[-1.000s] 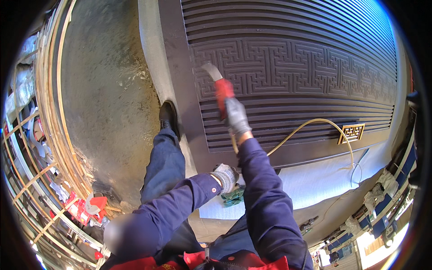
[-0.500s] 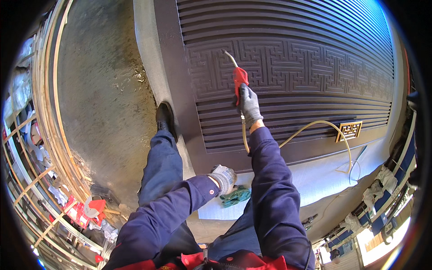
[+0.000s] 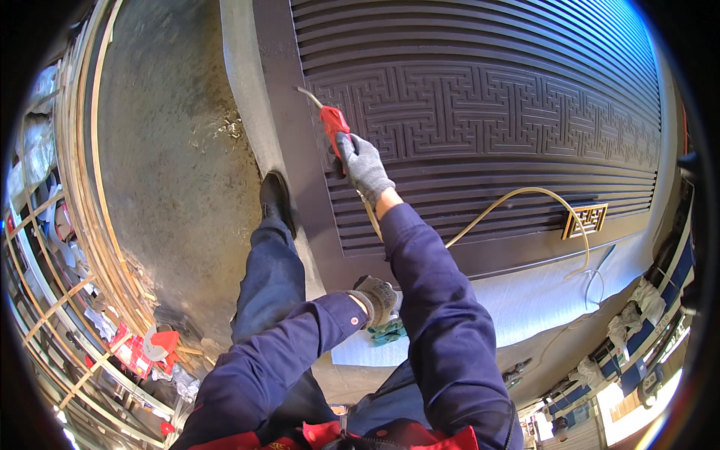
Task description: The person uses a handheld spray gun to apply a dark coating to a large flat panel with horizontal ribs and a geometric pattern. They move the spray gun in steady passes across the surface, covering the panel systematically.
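Note:
My right hand [image 3: 366,165], in a grey glove, grips a red air blow gun [image 3: 334,124] above the left part of a large dark brown panel. The gun's thin bent nozzle [image 3: 307,94] points to the panel's left frame strip. From the handle a pale yellow hose [image 3: 517,192] loops right across the panel. Between slatted areas runs a raised fretwork band [image 3: 480,112]. My left hand [image 3: 377,301], also gloved, is low by the panel's near edge, fingers curled. A green cloth [image 3: 388,331] bunches under it and appears held, though the grip is partly hidden.
A small gold lattice piece [image 3: 586,221] sits on the panel's near right edge beside the hose. White sheeting [image 3: 487,324] lies underneath. Long wooden strips [image 3: 90,150] and a cluttered rack line the left, past the concrete floor [image 3: 169,112]. My shoe [image 3: 275,196] stands beside the panel.
My right hand has swung left with the blow gun, bringing the nozzle from the fretwork to the left frame strip. The hose has shifted with it. My left hand has turned slightly; the cloth moved a little.

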`<action>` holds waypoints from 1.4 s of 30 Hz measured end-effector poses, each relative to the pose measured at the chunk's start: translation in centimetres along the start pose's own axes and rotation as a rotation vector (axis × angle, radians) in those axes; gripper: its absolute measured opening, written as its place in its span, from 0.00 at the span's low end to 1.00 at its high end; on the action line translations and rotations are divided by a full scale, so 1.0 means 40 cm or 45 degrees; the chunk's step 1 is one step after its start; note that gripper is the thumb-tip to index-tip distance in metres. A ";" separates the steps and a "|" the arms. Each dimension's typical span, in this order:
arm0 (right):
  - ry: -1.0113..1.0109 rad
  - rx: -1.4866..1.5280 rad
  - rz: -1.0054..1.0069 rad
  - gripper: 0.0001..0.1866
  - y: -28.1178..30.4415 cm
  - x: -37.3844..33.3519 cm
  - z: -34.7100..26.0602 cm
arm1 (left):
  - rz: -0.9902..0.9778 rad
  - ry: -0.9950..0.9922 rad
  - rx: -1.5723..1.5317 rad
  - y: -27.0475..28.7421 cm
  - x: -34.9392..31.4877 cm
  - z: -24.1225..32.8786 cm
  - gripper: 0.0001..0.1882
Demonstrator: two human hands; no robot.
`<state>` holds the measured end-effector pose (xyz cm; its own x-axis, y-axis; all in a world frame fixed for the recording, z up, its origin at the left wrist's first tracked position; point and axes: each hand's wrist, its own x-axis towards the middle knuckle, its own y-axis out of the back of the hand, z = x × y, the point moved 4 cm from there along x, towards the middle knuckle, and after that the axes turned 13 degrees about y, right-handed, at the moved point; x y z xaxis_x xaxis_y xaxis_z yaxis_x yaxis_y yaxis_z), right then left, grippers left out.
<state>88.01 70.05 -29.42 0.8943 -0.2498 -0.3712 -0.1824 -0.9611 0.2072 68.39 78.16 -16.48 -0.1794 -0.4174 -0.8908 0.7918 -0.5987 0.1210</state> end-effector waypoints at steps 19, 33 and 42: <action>-0.027 0.625 0.338 0.24 0.320 0.149 0.100 | -0.131 0.005 0.015 0.056 -0.015 -0.010 0.27; 0.200 -0.066 0.061 0.23 0.429 0.561 -0.102 | 0.052 0.023 -0.157 0.081 -0.039 -0.053 0.24; 0.155 -0.011 -0.179 0.24 0.258 0.634 -0.230 | 0.035 -0.043 -0.160 0.135 -0.058 -0.043 0.25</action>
<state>112.58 54.88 -28.39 0.9537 -0.0967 -0.2849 -0.0492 -0.9844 0.1691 74.10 77.06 -14.53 -0.1746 -0.4567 -0.8723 0.8634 -0.4969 0.0873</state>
